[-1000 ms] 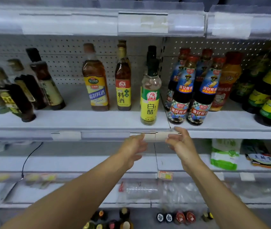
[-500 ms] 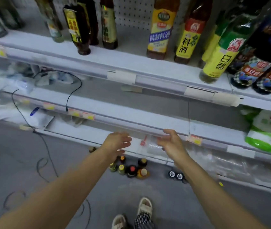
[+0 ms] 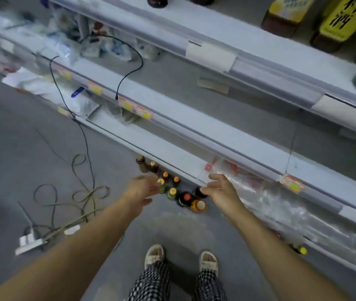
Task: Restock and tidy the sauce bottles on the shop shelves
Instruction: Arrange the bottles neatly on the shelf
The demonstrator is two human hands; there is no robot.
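Both hands have dropped from shelf height: left grip and right grip spread wide, empty, above the floor bottles for pickup.

Both hands, left and right, drop from the shelf edge toward the floor bottles, fingers loosely spread.

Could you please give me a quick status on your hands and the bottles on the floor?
Left hand and right hand open, holding nothing. Bottle cluster upright on floor below both hands. Loose cable coiled left, off the reach path.
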